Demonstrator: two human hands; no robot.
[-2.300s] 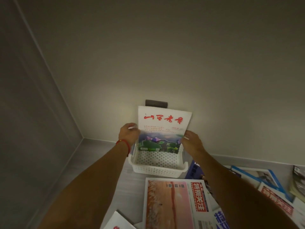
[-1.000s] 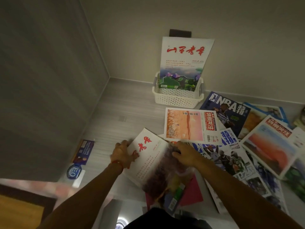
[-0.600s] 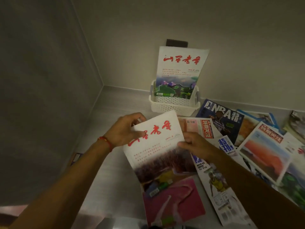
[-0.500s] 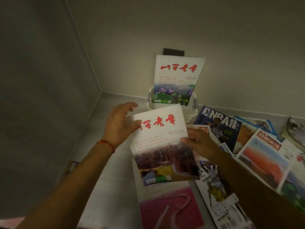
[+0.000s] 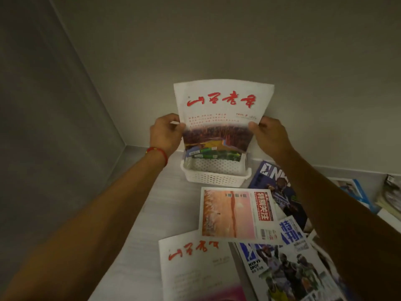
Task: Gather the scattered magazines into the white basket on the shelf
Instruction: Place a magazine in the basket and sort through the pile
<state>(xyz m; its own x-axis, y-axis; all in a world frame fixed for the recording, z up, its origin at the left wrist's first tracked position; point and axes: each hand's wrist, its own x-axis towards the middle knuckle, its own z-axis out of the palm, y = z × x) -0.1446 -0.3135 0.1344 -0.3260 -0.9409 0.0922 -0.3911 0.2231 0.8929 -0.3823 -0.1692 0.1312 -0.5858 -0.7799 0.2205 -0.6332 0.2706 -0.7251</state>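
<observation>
Head view: both hands hold one magazine point(image 5: 220, 114) upright over the white basket point(image 5: 214, 175), which stands at the back of the shelf point(image 5: 169, 205) against the rear wall. The left hand point(image 5: 166, 135) pinches the magazine's left edge, thumb on the cover and fingers behind; the right hand point(image 5: 268, 135) pinches the right edge the same way. The lower edge sits at the basket's mouth, with what looks like another magazine already inside, just behind it.

The magazine looks light and thin. Its top corners fan outward above the hands, so it is floppy, and a grip on both side edges about halfway up probably keeps it flat enough to slide in. The glossy cover could slip from a loose pinch.

Its cover carries red brush-style Chinese characters and a small "2025" with a "9" beside it; the smaller lines are too fine to read. On the shelf in front of the basket lies a pink magazine point(image 5: 236, 216) with white characters on a red band. At the front edge lies a white magazine point(image 5: 195, 263) with the same red title. To the right, a blue magazine point(image 5: 275, 177) shows part of "NBA", and a basketball magazine point(image 5: 282, 270) reads "MVP VS DPOY".
</observation>
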